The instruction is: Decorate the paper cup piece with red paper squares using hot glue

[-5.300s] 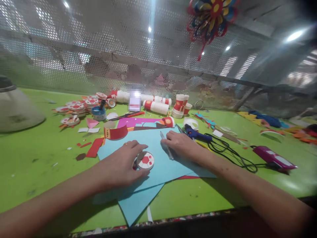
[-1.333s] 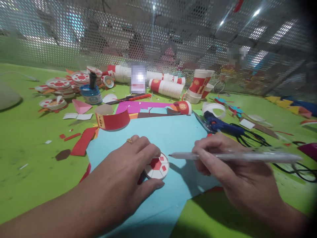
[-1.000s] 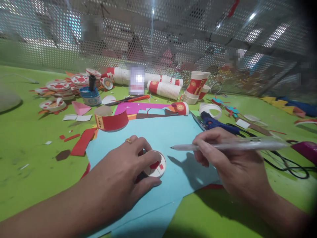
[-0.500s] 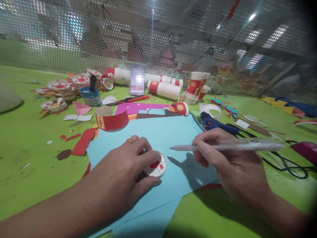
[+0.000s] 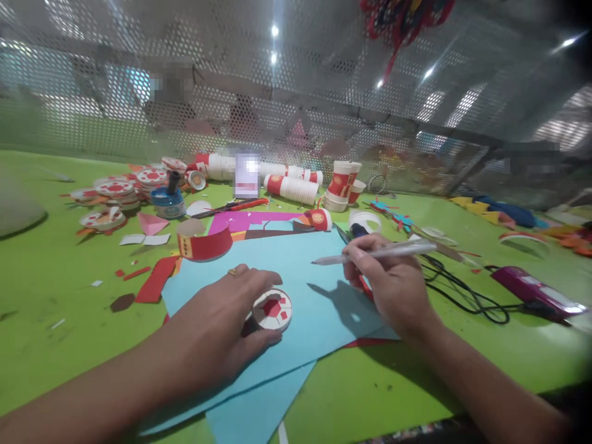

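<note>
Left hand [image 5: 224, 317] clamped round disc [image 5: 275, 309], probably steadying it on paper [image 5: 259, 256]; right hand [image 5: 391, 280] pinched on pen [image 5: 400, 249], tip raised, presumably avoiding stray marks.

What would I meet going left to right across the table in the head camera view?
Brown scrap, blue jar, small red-and-white disc beside the left hand, right hand holding a pen, purple device.
</note>
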Motion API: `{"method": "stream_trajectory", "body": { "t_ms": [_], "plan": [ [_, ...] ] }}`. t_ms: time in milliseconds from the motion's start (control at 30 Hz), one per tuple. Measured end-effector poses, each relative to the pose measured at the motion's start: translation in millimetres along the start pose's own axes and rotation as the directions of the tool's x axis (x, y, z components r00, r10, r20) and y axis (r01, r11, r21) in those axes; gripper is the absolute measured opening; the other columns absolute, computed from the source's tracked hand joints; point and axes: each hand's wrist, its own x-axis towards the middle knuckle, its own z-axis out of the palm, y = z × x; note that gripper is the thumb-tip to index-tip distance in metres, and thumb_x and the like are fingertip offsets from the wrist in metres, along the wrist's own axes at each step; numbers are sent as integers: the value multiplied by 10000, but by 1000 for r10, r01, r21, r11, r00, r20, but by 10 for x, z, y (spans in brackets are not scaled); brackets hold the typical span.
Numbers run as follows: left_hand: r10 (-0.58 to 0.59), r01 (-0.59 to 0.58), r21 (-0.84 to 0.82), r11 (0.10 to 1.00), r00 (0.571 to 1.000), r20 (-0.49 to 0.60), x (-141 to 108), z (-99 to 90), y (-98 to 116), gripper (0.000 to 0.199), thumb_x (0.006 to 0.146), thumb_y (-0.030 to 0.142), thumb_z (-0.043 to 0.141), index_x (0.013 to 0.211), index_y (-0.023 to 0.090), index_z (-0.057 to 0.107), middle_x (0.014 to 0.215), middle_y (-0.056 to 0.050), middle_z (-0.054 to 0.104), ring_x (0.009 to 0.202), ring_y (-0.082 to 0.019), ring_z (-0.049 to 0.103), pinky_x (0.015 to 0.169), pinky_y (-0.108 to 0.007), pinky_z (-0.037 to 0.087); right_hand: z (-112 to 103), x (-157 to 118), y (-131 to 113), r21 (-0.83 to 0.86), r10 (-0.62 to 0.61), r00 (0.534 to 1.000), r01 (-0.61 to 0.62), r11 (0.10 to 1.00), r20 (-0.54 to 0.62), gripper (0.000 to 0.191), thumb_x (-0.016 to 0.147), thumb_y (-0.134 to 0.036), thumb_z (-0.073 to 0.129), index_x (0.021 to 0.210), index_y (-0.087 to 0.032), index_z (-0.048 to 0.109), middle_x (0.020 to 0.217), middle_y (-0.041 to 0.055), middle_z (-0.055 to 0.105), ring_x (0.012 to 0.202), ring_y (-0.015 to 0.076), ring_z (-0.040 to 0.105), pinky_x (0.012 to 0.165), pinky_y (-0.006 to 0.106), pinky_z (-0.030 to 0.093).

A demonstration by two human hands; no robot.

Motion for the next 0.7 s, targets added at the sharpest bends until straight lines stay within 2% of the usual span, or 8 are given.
{"method": "stream_trajectory", "body": {
  "t_ms": [100, 267, 433, 500, 600, 633, 700],
  "plan": [
    [-4, 3, -38, 999, 1000, -26, 2, -51, -13, 412, 856, 299, 616, 1249, 229, 515, 1100, -63, 660, 1009, -257, 610, 826, -360, 481, -15, 73, 86, 21, 5, 1000, -4, 1000, -30, 182, 858, -314, 581, 721, -194, 571, 534, -46, 557, 448, 99, 486, 429, 241, 394],
    [81, -75, -85, 993, 995, 62, 15, -115, -54, 557, 837, 284, 605, 1367, 215, 449, 1236, -98, 625, 1077, -245, 597, 893, -361, 493, -41, 164, 207, 34, 21, 999, -20, 999, -34, 201, 826, -357, 622, 720, -192, 577, 533, -43, 558, 450, 100, 484, 446, 246, 401],
    [82, -73, -144, 987, 995, 57, 35, -183, -182, 604, 806, 288, 597, 1389, 228, 452, 1346, -102, 563, 1078, -237, 604, 870, -350, 516, -68, 231, 247, 17, 30, 999, -30, 999, -10, 259, 813, -442, 635, 802, -185, 607, 578, -24, 595, 475, 110, 510, 442, 243, 407],
    [48, -45, -160, 986, 999, 14, 77, -256, -278, 498, 824, 332, 564, 1303, 200, 537, 1267, -107, 615, 960, -216, 636, 784, -329, 532, -85, 251, 268, -6, 21, 1000, -21, 1000, 11, 305, 827, -486, 622, 865, -183, 618, 618, -3, 630, 514, 126, 557, 469, 250, 440],
    [-12, 11, -54, 998, 1000, -25, 148, -401, -412, 268, 811, 274, 541, 1002, 159, 689, 989, -85, 710, 850, -199, 644, 708, -294, 504, -113, 262, 306, -73, -5, 998, 10, 997, 65, 363, 858, -516, 592, 960, -171, 640, 700, 41, 685, 592, 163, 631, 526, 281, 494],
    [-31, 31, -20, 999, 1000, -2, 162, -446, -437, 239, 798, 224, 535, 954, 165, 707, 951, -71, 722, 831, -188, 648, 703, -279, 493, -122, 260, 319, -105, -21, 996, 31, 994, 89, 361, 869, -507, 584, 970, -168, 653, 728, 53, 696, 621, 175, 646, 553, 296, 508],
    [-60, 58, 16, 998, 991, 123, 169, -509, -444, 202, 784, 191, 558, 881, 175, 735, 896, -44, 741, 758, -165, 647, 655, -250, 474, -137, 252, 347, -181, -66, 988, 91, 979, 139, 322, 879, -467, 585, 974, -175, 681, 795, 69, 713, 692, 198, 661, 633, 334, 522]
  ]
}}
